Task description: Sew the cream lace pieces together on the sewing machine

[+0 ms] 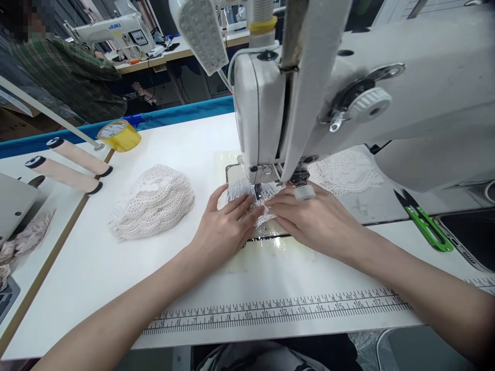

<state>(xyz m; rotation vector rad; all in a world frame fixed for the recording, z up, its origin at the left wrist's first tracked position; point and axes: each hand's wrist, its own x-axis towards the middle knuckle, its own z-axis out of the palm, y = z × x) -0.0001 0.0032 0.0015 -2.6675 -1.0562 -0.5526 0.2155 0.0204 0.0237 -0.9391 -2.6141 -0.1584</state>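
A strip of white lace trim (266, 219) lies under the presser foot (258, 191) of a white sewing machine. On the left side of the foot, my left hand (226, 221) has its fingers on the lace, fingertips drawn together close to the needle. From the right, my right hand (315, 216) grips the same lace, its fingers closed and their tips nearly meeting those of my left hand. The machine head partly hides the right fingertips. More lace (344, 172) lies flat behind my right hand. A loose heap of lace (154, 203) rests to the left.
Green thread snips (429, 226) and a phone (472, 234) lie at the right. Thread cones (65, 175) and yellow tape (119, 136) stand at the left. A printed ruler (266, 312) runs along the front edge. A person in plaid (65, 77) is near another machine (119, 36).
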